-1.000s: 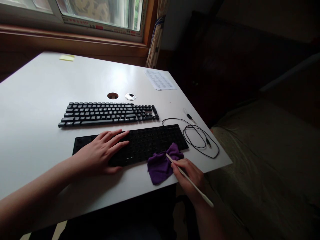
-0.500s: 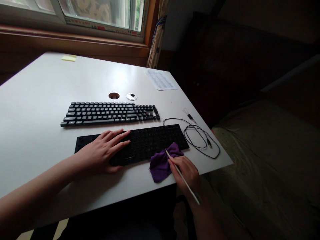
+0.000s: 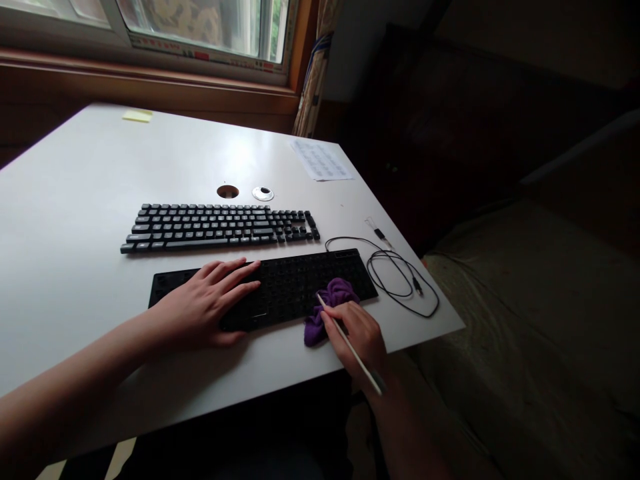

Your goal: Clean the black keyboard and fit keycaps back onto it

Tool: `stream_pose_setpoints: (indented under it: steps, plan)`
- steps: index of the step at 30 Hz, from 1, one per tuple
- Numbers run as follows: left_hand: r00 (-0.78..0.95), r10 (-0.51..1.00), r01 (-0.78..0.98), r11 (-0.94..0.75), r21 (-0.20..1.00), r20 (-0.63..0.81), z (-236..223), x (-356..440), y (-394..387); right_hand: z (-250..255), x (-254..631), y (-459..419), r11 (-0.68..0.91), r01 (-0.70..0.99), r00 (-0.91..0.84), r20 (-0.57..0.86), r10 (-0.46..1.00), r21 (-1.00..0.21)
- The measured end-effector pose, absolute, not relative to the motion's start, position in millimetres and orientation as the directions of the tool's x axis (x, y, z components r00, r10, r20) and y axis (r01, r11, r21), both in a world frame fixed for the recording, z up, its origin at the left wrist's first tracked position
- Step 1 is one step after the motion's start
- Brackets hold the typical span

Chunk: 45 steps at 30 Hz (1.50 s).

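Observation:
A black keyboard base [image 3: 285,287] stripped of its keycaps lies near the desk's front edge. My left hand [image 3: 207,303] rests flat over its left half, fingers spread, the thumb by the front edge. In my closed right hand [image 3: 357,333] is a thin pale stick [image 3: 350,348], held like a pen. Its tip presses into a bunched purple cloth [image 3: 338,291] on the lower right part of the base. Part of the cloth hangs over the front edge toward the desk, and some is hidden behind my fingers.
Behind the base, loose keycaps [image 3: 210,227] are laid out in keyboard order. A coiled cable [image 3: 400,293] and a small wire tool [image 3: 380,233] lie at right. Farther back are a cable hole [image 3: 227,192], its cover [image 3: 263,193], papers [image 3: 323,160] and a yellow note [image 3: 137,116].
My right hand has moved left and slightly away from me with the stick, dragging and bunching the purple cloth farther onto the keyboard base. My left hand stays in place on the base.

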<state>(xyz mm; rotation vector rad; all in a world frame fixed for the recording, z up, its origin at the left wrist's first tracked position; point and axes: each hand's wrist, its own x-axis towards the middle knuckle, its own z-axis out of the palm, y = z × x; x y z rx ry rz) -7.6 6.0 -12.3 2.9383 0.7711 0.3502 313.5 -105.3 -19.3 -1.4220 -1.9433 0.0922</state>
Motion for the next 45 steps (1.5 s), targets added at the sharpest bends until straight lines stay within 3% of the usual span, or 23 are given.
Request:
stream_pose_setpoints:
  steps: [4,9,15,26,33,45]
  plan:
    - [0.839,0.498,0.470,-0.867,0.167,0.221,-11,-7,6,-22,320,-109,0.425,0.779,-0.155,0.515,0.843,-0.461]
    - [0.838,0.500,0.473,-0.865,0.165,0.218,-11,-7,6,-15,326,-95,0.406,0.826,-0.156,0.534,0.831,-0.391]
    - [0.849,0.495,0.478,-0.869,0.130,0.187,-12,-8,6,-11,315,-87,0.530,0.798,-0.320,0.545,0.775,-0.286]
    - [0.843,0.504,0.485,-0.863,0.138,0.189,-11,-7,5,-8,304,-89,0.391,0.900,-0.249,0.508,0.825,-0.194]
    - [0.844,0.502,0.484,-0.865,0.133,0.188,-10,-7,4,-11,300,-86,0.401,0.901,-0.252,0.553,0.794,-0.164]
    - [0.848,0.496,0.479,-0.868,0.129,0.186,-12,-7,5,-16,307,-82,0.435,0.827,-0.200,0.536,0.820,-0.356]
